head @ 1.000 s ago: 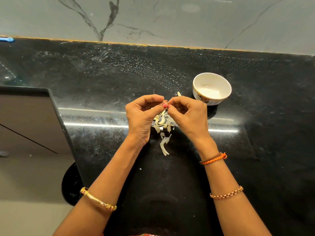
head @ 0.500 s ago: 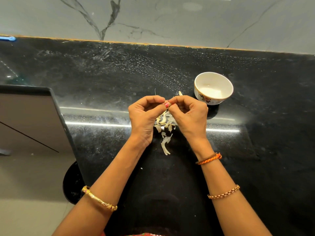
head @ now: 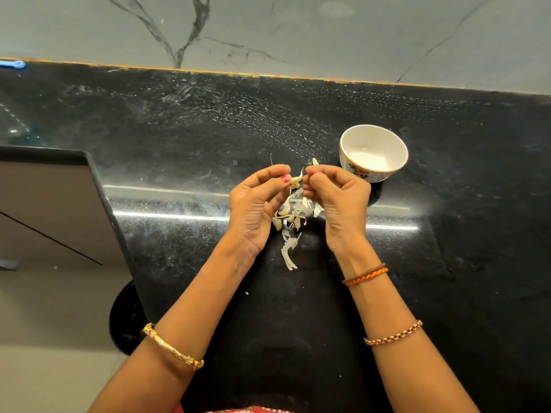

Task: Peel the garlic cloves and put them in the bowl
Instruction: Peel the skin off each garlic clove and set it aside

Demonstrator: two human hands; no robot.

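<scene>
Left hand (head: pixel 253 204) pinches garlic clove (head: pixel 295 180) at frame centre. Right hand (head: pixel 340 201) has its fingers curled, grip pinched together just beside the clove; contact unclear. Peel scraps (head: pixel 290 222) lie on the black table (head: pixel 179 144) below. Bowl (head: pixel 373 152) sits right of the hands.

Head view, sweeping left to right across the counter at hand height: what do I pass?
Grey panel → left hand → garlic clove pinched at its fingertips → right hand → white bowl.
</scene>
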